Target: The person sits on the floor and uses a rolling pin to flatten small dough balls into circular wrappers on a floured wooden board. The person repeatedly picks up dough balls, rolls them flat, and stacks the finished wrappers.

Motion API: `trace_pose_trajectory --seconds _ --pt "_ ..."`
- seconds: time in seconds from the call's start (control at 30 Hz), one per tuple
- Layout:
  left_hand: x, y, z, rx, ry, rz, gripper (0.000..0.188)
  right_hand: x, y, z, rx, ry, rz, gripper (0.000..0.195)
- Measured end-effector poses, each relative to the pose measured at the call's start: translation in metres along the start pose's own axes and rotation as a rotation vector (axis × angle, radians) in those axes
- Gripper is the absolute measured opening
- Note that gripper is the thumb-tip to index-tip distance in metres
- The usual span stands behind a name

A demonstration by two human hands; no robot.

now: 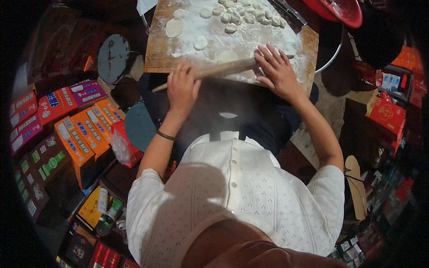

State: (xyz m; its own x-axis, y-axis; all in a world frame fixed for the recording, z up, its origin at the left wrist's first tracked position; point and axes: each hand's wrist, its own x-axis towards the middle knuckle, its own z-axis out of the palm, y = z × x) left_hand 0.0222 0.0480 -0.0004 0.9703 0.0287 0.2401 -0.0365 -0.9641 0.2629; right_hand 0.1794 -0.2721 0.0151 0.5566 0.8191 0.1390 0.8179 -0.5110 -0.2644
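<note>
A tapered wooden rolling pin [224, 68] lies slantwise over the near edge of a floured wooden board [157, 53]. My left hand [183, 80] rests on the pin towards its left end. On its right part lies my right hand [275, 68], fingers spread and palm down. Partly under the pin is a thin round dough wrapper [228, 57]. Farther up the board are a larger oval wrapper [174, 27], a small dough disc [200, 43] and another disc [205, 13]. Many small floured dough pieces [249, 15] are heaped at the far side.
A cleaver-like metal blade [290, 11] lies at the board's far right corner, near a red plastic basin [347, 13]. Round stools [113, 58] and stacked orange cartons [78, 137] stand at the left. A red box [387, 114] is at the right.
</note>
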Motion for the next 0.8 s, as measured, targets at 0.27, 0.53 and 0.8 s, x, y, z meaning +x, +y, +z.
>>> trace_pose_trajectory --seconds 0.27,0.53,0.8 --pt "-0.02 0.036 -0.008 -0.2 0.066 0.078 0.051 0.081 -0.045 0.004 0.277 0.109 0.01 0.012" --pt "-0.013 0.032 -0.003 -0.237 0.084 0.036 0.05 0.059 -0.031 0.002 0.26 -0.04 0.268 0.013" --pt "0.027 0.024 0.003 -0.052 -0.149 0.053 0.081 -0.011 -0.002 0.002 -0.003 0.005 0.088 0.079"
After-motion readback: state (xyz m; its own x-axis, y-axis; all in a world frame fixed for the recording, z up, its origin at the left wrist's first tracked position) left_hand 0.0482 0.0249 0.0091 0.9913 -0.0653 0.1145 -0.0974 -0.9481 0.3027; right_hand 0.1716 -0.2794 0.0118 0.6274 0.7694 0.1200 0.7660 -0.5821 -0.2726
